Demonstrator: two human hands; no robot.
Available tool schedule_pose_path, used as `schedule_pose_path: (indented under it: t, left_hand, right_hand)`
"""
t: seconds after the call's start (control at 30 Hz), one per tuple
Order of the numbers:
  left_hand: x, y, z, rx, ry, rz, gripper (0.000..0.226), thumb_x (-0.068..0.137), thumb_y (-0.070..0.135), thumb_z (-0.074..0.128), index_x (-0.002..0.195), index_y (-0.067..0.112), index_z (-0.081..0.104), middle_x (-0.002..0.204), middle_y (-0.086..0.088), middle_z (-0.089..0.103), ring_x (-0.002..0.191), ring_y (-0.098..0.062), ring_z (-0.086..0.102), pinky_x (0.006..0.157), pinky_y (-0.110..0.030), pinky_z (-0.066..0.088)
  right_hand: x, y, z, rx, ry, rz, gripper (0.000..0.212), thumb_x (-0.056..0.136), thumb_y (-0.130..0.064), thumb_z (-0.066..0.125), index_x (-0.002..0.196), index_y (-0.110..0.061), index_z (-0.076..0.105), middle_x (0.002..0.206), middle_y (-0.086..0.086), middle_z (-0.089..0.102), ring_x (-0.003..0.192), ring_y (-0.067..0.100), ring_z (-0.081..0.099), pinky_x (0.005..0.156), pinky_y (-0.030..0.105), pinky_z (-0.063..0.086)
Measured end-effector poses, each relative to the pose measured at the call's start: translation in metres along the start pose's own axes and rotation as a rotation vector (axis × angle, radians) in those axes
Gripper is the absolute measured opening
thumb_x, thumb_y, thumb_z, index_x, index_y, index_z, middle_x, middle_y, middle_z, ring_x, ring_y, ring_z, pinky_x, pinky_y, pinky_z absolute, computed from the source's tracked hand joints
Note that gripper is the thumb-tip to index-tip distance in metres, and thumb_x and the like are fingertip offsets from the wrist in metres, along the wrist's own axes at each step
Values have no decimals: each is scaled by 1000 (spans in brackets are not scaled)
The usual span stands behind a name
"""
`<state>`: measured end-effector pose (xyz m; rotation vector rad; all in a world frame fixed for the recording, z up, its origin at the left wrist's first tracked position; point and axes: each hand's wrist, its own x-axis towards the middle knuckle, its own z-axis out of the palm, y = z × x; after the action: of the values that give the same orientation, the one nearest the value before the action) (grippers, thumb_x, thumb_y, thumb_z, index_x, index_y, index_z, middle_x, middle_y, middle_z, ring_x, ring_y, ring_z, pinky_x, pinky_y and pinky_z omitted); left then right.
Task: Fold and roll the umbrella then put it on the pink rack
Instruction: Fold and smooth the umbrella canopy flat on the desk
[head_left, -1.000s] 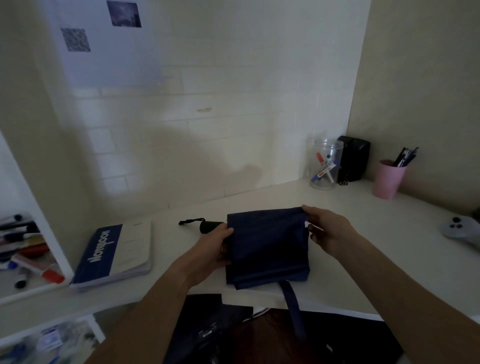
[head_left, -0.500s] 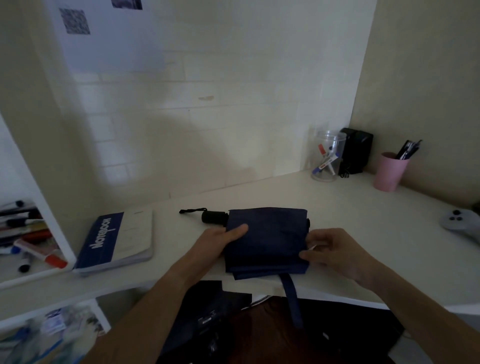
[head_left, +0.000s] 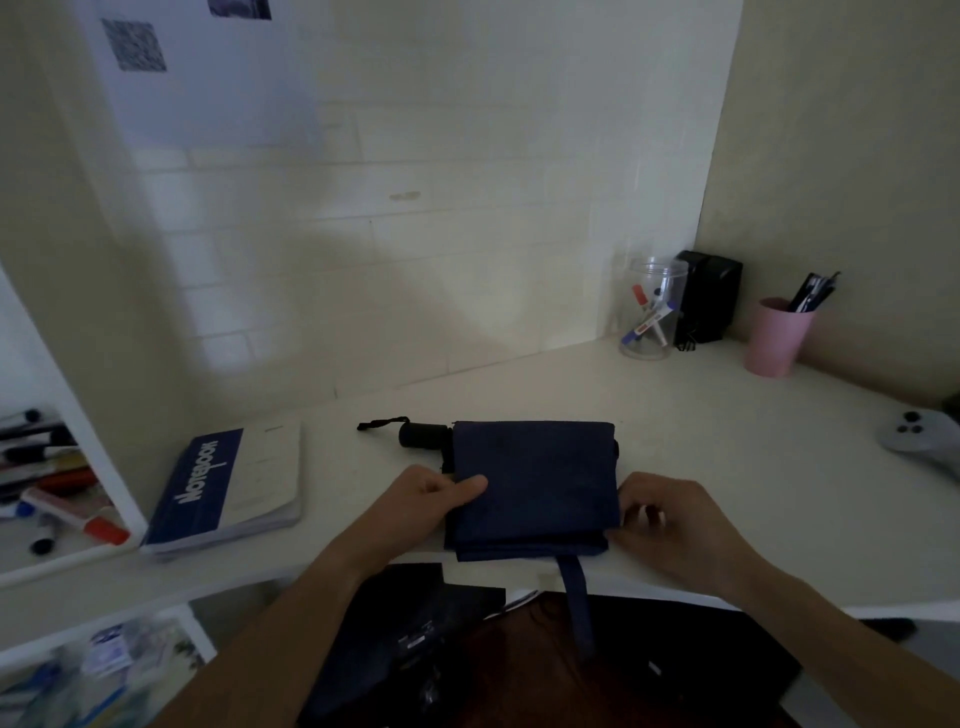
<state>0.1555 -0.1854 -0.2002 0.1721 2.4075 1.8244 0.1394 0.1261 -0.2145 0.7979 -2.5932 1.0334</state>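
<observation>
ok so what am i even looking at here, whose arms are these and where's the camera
There is no machine here: the arms belong to a person wearing a camera on their head, looking down at a white desk. In the middle lies a folded navy umbrella, its black handle pointing left and its strap hanging over the desk edge. The left hand pinches the fabric's left edge; the right hand grips the right edge. Around it sit a notebook, a clear jar of markers and a pink cup of pens.
</observation>
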Motion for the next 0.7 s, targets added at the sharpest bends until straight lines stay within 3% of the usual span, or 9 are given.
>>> schedule_pose_path:
  t: [0.07,0.13,0.23,0.3,0.37,0.43,0.53,0.63,0.7]
  left_hand:
    - [0,-3,1,66,19,8,39,96,24,69,62,6,78,105,2,79,103,-9,72,89,-19,52]
    - [1,-6,0,108,31,28,33,95,15,69,67,0,79,110,8,77,106,-5,71,86,-14,51]
    - [2,-8,0,158,33,37,36,93,11,71,61,-4,74,97,14,77,96,-2,72,79,-12,51]
    - [2,-7,1,197,20,36,45,94,11,70,49,7,67,81,21,75,84,3,71,72,-9,48]
    - [1,-6,1,201,7,30,46,95,11,69,49,6,63,75,23,73,80,6,69,70,-7,47]
    - [2,-5,-1,193,0,20,43,95,15,69,56,-5,67,84,19,76,90,2,71,74,-9,48]
    - [3,-7,-3,218,0,34,44,94,20,71,56,-3,68,99,10,77,99,-5,72,82,-20,52]
    - [2,-10,-7,335,16,90,58,89,34,75,48,5,47,107,-1,74,96,-19,72,86,-45,52]
    - [-1,-13,-9,443,34,91,55,88,35,76,44,14,51,121,10,67,101,-8,68,93,-36,52]
  right_hand:
    - [0,3,-1,-73,-22,-38,37,74,-7,82,70,-38,63,73,-18,64,67,-3,59,58,9,39]
    - [0,1,-3,-152,-56,-90,28,74,-13,80,71,-35,63,74,-26,59,71,-8,57,63,11,41]
    - [0,-9,-16,-326,-85,-106,11,74,-45,71,78,-38,62,83,-27,56,79,-5,54,70,21,45]
    - [0,-25,-28,-383,5,-128,30,70,-54,72,92,-39,60,93,-24,56,85,0,56,72,23,49]
    - [3,-40,-33,-351,17,-193,45,70,-50,76,109,-37,57,105,-25,54,94,0,55,78,19,49]
    - [7,-48,-26,-394,-95,-252,50,74,-47,72,121,-37,56,113,-26,54,99,-5,52,83,14,46]
    - [4,-39,-9,-380,-201,-244,35,80,-25,72,113,-35,63,102,-20,63,90,-2,57,78,18,48]
    - [-3,-29,1,-395,-178,-314,22,82,-12,73,99,-27,74,95,-13,69,83,6,64,72,25,55]
    - [-4,-28,5,-424,-196,-364,18,83,-13,74,94,-26,76,93,-12,69,82,8,63,68,26,56]
